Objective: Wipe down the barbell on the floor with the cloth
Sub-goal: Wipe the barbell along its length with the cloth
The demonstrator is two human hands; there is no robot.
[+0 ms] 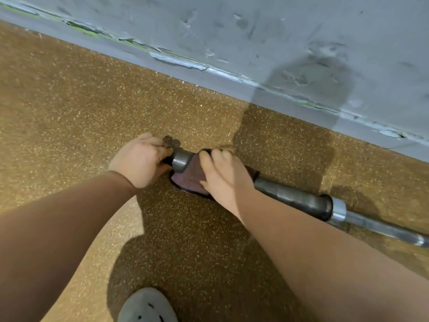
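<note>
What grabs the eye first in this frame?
Two hands at mid-frame: the left hand grips the end of the barbell, and the right hand holds a dark cloth draped over the bar beside it. The bar runs off to the lower right on the speckled brown floor, alongside a scuffed grey wall with peeling paint.

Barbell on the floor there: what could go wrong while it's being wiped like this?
The barbell is round and lies loose on the floor, so it might roll and pinch the fingers of the left hand gripping its end. The cloth, held round the bar by the right hand, trails onto the floor and may pick up grit.
</note>
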